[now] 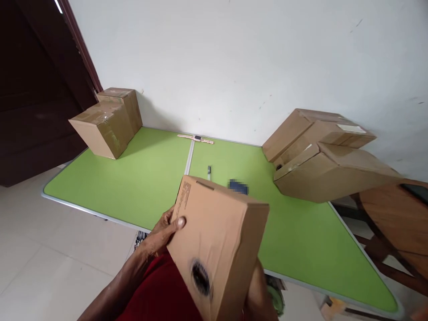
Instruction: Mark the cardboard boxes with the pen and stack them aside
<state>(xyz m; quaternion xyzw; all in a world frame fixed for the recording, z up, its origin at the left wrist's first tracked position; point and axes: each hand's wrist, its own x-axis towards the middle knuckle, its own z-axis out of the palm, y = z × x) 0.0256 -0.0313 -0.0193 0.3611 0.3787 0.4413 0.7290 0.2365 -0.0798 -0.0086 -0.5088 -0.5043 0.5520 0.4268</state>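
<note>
A brown cardboard box (214, 227) is held tilted in front of my body, above the near edge of the green table. It has a dark-rimmed round hole in its upper face and small print near its far left edge. My left hand (169, 227) grips the left side, its thumb pressed on the upper face. Beside the box's lower right side shows part of my right hand or wrist (258, 285); its fingers are hidden behind the box. Just past the box lie a small grey-and-black item (209, 170) and a pixelated dark blue thing (238, 187).
On the green table (154, 165), cardboard boxes (113, 129) stand at the back left. More boxes (321, 156) lean together at the right edge. A pink-strapped smartwatch (198, 138) lies near the wall. A round wooden surface (401, 214) is at the right.
</note>
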